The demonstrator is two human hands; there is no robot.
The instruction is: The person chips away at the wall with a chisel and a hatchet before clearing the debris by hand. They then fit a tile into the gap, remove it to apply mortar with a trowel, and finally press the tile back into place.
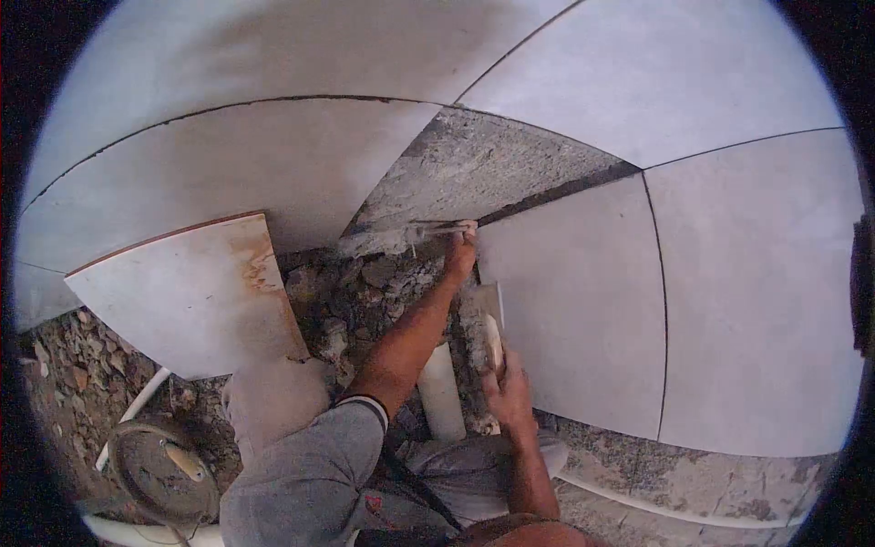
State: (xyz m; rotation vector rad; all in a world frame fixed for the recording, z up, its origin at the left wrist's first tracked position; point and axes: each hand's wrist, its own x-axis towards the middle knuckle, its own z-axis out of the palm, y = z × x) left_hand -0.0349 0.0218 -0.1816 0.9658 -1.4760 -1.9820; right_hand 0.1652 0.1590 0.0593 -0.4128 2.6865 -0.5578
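Head view: the left hand (464, 248) is extended at the near edge of a rough grey mortar patch (483, 159). It is closed, the fingers gripping one end of a slim tool (436, 228). The tool points leftward, along the boundary between mortar and rubble; its far end is blurred, and its exact form cannot be determined. The right hand (509, 390), lower and nearer the body, is closed around the pale handle of a flat-bladed tool (493, 305). The blade of this tool lies just beside the left edge of a large pale tile (570, 310); whether the two touch cannot be confirmed.

Pale tiles border the mortar patch on the left, at the far side and on the right, with dark joints between them. A dark gap runs between the patch and the tile on the right. Loose rubble (383, 283) occupies the ground below the patch. A cut tile piece (196, 296), stained brown near its upper right corner, sits tilted at left, its lower right corner near the person's knee (273, 401). A wide pale pipe (441, 392) stands out between the two forearms. At lower left, a round container (164, 474) has a wooden-handled implement (185, 460) in it, and a thin white pipe (135, 415) is located just beside it
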